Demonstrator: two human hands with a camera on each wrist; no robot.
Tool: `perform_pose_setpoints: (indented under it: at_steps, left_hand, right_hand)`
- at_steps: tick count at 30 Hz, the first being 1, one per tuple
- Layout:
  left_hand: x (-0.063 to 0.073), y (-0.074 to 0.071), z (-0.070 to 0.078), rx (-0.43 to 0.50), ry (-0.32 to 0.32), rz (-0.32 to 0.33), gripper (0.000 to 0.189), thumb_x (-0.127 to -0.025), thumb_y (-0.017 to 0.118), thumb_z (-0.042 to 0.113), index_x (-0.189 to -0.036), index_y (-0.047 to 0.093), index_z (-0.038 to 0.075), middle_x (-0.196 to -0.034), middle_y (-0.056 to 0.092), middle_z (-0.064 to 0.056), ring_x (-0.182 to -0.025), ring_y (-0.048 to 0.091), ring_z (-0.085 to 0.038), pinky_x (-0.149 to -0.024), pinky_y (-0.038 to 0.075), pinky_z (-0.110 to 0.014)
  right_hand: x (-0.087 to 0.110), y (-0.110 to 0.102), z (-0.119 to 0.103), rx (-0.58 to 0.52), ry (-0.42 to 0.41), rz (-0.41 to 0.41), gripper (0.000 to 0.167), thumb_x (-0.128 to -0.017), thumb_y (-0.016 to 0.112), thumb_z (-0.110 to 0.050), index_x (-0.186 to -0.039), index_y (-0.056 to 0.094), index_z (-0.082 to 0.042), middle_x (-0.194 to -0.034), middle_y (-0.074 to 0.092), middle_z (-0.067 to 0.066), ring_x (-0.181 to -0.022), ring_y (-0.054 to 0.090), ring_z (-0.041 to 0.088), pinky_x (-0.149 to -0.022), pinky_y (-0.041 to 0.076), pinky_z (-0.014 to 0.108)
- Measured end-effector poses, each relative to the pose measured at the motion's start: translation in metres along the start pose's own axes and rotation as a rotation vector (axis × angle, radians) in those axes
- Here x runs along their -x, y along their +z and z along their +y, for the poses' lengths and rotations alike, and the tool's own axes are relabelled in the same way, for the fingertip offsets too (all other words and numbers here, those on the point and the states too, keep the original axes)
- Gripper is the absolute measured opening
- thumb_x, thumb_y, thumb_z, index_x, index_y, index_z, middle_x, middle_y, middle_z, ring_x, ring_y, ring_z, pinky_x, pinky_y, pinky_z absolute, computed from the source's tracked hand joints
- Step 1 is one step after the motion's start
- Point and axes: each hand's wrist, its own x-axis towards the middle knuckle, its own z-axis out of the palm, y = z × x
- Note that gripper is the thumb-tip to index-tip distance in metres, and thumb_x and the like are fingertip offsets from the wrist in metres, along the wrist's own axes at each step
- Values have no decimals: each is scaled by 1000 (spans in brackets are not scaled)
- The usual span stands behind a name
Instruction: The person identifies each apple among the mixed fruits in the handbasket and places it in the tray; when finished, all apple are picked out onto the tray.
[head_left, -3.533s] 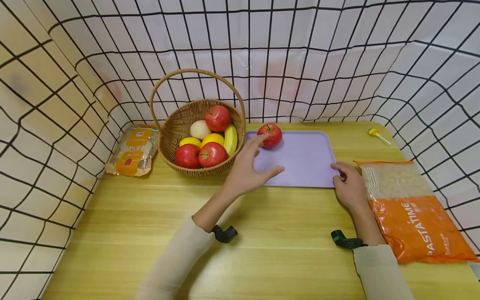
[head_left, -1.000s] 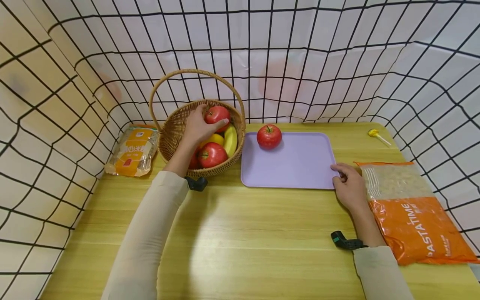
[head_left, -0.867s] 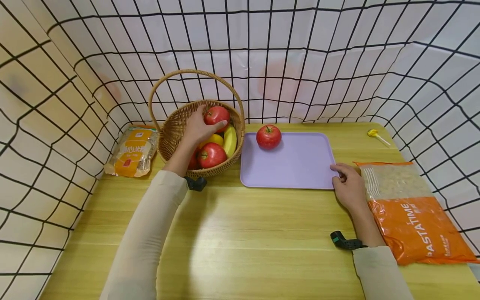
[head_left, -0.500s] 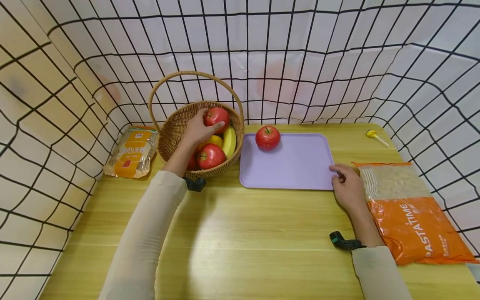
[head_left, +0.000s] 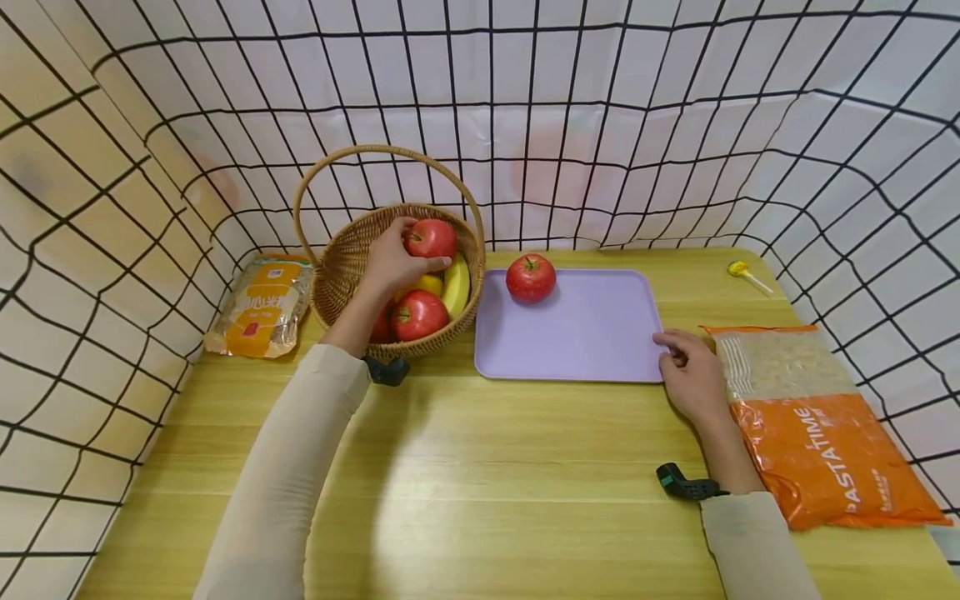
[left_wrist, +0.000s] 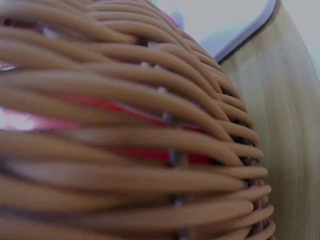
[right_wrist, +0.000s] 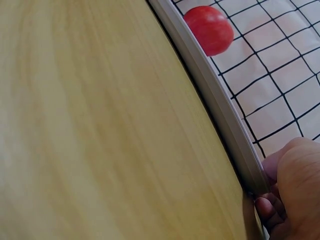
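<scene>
My left hand reaches into the wicker basket and grips a red apple at its back, fingers on the far side and thumb in front. Another red apple, a banana and partly covered yellow fruit lie below the hand. In the left wrist view, the basket's weave hides the hand. On the purple tray one red apple sits near the back left. My right hand pinches the tray's right edge; the right wrist view shows its fingers at the corner.
An orange pasta bag lies right of my right forearm. A yellow lollipop is at the back right. Left of the basket lies a small food packet. The basket's tall handle arches behind my left hand. Grid-patterned sheeting encloses the table.
From above the tray beside its apple, my left hand has moved left into the basket and onto the apple there. During the last second it has barely moved. My right hand stays at the tray.
</scene>
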Motion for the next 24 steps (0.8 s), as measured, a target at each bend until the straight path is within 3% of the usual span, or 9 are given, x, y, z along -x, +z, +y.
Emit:
perform_pose_setpoints:
  at_steps: [11,19,24]
  left_hand:
    - [15,-15,-1,40,57,51,88,-77,88,45,-151,46,22,-149,51,-11,-134,51,-32,-108,47,-57]
    - [41,-21,-2,92,146,70,89,-75,89,49,-150,48,26,-148,50,-6,-129,53,-27,-103,51,-56]
    - [57,-20,3,88,185,115,87,-74,90,51,-148,51,30,-146,52,-2,-124,54,-24,-98,54,-54]
  right_hand:
    - [0,1,-3,-5,9,21,33,-95,57,-3,-124,73,-1,-132,64,17,-98,51,19,-76,37,19]
    - [-1,1,-4,-19,25,37,30,-94,58,-4,-119,75,-3,-111,63,15,-89,48,17,-71,37,20]
    - [-1,1,-4,-14,28,34,30,-93,58,-5,-118,75,-4,-108,62,15,-87,48,17,-70,37,20]
